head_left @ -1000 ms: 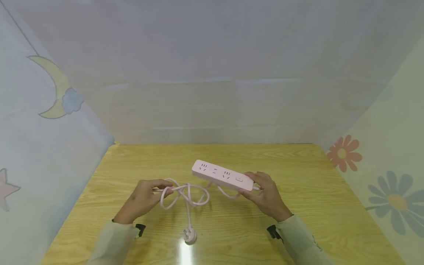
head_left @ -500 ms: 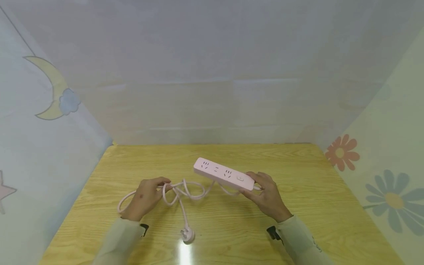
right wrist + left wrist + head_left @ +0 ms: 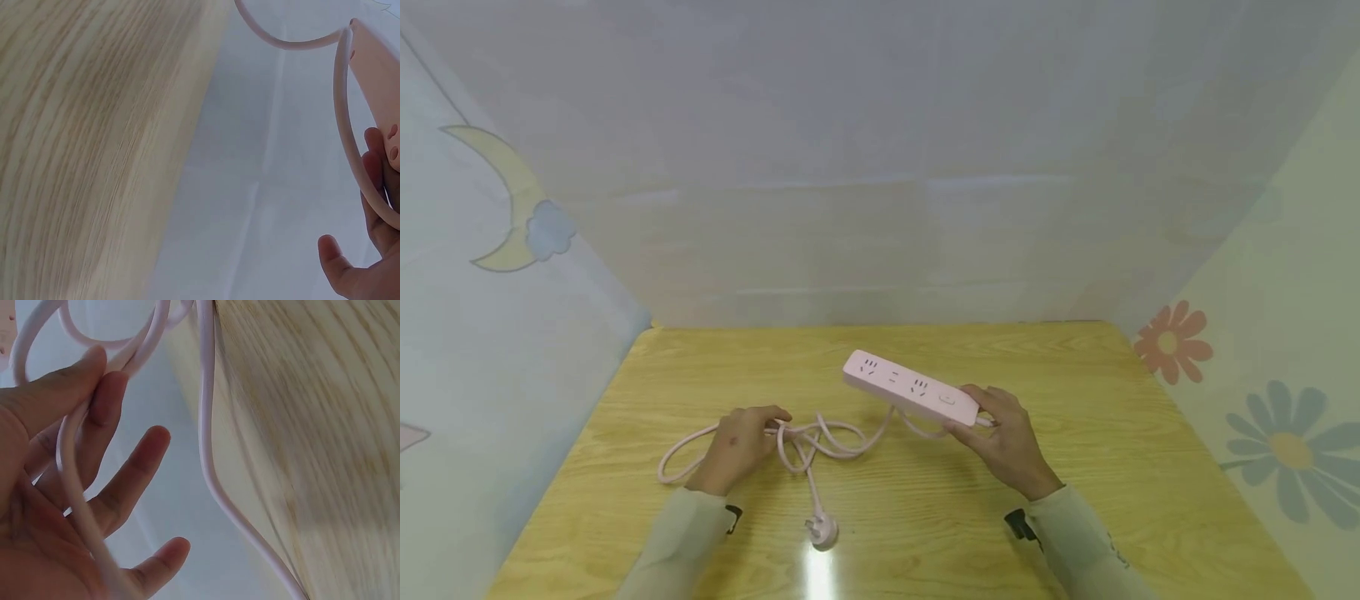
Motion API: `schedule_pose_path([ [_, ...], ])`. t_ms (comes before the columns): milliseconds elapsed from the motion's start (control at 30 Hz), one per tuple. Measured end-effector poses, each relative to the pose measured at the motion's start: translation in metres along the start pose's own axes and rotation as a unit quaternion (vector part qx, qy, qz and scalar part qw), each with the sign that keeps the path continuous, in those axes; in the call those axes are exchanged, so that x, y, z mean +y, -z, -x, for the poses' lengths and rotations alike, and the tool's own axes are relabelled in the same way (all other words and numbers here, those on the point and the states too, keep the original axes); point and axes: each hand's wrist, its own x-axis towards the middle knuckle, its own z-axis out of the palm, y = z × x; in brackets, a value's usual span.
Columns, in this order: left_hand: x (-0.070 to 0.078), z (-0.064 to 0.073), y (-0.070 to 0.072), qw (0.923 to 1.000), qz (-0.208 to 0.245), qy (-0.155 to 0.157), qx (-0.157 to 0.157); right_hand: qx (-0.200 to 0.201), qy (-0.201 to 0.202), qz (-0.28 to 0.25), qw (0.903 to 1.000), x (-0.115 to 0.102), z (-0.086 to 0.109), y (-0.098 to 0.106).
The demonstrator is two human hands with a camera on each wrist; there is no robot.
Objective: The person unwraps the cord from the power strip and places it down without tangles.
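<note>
A pink power strip [image 3: 910,388] is held tilted above the table, its sockets facing up. My right hand [image 3: 1006,437] grips its switch end between thumb and fingers; part of that grip lies outside the right wrist view. The strip's pink cord [image 3: 842,452] runs from that end, passes beneath the strip and forms loose, crossing loops. My left hand [image 3: 741,446] pinches the cord between thumb and index finger [image 3: 109,400], the other fingers spread. One loop of cord bulges out left of that hand. The plug [image 3: 822,529] hangs or lies at the front, between the hands; which, I cannot tell.
The wooden table [image 3: 1037,358] reaches back to a pale cloth wall [image 3: 880,208]. Cloth printed with a moon [image 3: 512,200] stands at the left, and one with flowers [image 3: 1292,450] at the right.
My left hand has shifted slightly right, and a loop of cord now sticks out to its left. The power strip has risen a little at its far end. The plug has moved slightly left.
</note>
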Motion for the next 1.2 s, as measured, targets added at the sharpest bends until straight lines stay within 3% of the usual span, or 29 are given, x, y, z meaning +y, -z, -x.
schedule_pose_path([
  [300,0.002,0.003,0.004,0.9992,-0.003,-0.005,-0.039,0.027,-0.006,0.007,0.9996,0.002,-0.002,-0.002],
  [567,0.005,0.012,0.020,0.9968,-0.001,-0.015,-0.078,0.058,-0.004,0.029,0.9979,0.007,0.000,-0.004],
  [933,0.011,0.020,0.024,0.9981,0.002,-0.054,-0.031,0.052,-0.059,0.042,0.9960,0.013,0.003,-0.007],
  [1200,0.013,0.020,0.022,0.9979,-0.002,-0.062,-0.021,0.021,-0.141,0.043,0.9888,0.011,0.005,-0.006],
])
